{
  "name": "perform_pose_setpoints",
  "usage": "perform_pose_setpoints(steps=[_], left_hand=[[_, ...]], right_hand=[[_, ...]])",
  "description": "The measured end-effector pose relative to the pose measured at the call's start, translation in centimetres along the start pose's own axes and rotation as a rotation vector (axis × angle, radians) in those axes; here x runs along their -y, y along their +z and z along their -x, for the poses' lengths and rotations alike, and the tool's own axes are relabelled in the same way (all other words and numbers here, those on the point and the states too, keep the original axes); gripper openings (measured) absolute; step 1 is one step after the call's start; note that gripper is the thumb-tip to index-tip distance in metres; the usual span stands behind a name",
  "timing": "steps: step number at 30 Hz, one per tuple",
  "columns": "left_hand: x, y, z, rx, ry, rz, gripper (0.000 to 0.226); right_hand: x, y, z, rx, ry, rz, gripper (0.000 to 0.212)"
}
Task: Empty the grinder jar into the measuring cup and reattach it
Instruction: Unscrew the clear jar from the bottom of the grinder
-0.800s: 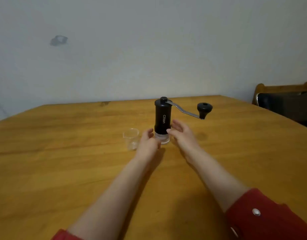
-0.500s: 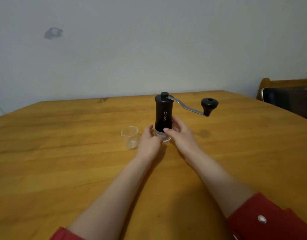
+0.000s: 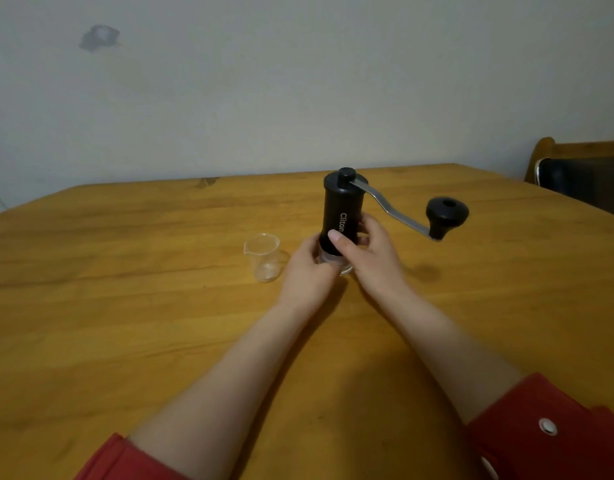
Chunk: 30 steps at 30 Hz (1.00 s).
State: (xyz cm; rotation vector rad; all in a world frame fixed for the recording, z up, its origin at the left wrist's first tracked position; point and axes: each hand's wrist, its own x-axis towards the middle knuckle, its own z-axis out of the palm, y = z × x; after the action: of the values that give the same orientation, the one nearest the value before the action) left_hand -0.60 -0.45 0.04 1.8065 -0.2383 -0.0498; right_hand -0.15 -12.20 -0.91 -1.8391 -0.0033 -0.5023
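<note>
A black hand grinder (image 3: 342, 206) stands upright on the wooden table (image 3: 125, 306), its crank handle (image 3: 446, 216) sticking out to the right. Under the black body sits a clear jar (image 3: 335, 263), mostly hidden by my fingers. My right hand (image 3: 368, 258) wraps the lower part of the black body, thumb across the front. My left hand (image 3: 307, 271) grips the clear jar from the left. A small clear measuring cup (image 3: 264, 256) stands upright just left of my left hand and looks empty.
A wooden chair with a dark cushion (image 3: 582, 178) stands at the table's far right. A pale wall rises behind the table's far edge.
Both hands have moved forward from just beside the grinder and closed around it, the right on the black body, the left on the jar. The grinder's crank has shifted slightly.
</note>
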Motion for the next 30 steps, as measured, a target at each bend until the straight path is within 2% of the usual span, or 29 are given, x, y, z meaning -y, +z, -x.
perform_pose_setpoints(steps=[2,6,11,18,23,27,30], left_hand=[[0.0,0.1,0.1,0.008,0.017,-0.018,0.054],[0.4,0.2,-0.1,-0.004,0.053,-0.045,0.054],[0.7,0.2,-0.4,-0.065,0.107,-0.074,0.054],[0.7,0.4,-0.1,-0.03,0.103,-0.096,0.083],[0.5,0.5,-0.1,-0.056,0.076,-0.116,0.071],[0.4,0.6,0.1,-0.07,0.139,-0.27,0.063],[0.3,0.7,0.2,-0.044,0.153,-0.327,0.058]], right_hand=[[0.4,-0.2,0.3,-0.005,-0.016,0.01,0.027],[0.6,-0.3,0.5,0.015,-0.022,-0.023,0.031],[0.5,-0.4,0.2,-0.057,-0.059,-0.144,0.025],[0.8,-0.2,0.1,-0.057,-0.007,-0.379,0.021],[1.7,-0.3,0.5,-0.012,0.031,-0.461,0.033],[3.1,-0.9,0.4,-0.126,0.092,-0.614,0.049],[3.5,-1.2,0.5,-0.173,0.132,-0.705,0.045]])
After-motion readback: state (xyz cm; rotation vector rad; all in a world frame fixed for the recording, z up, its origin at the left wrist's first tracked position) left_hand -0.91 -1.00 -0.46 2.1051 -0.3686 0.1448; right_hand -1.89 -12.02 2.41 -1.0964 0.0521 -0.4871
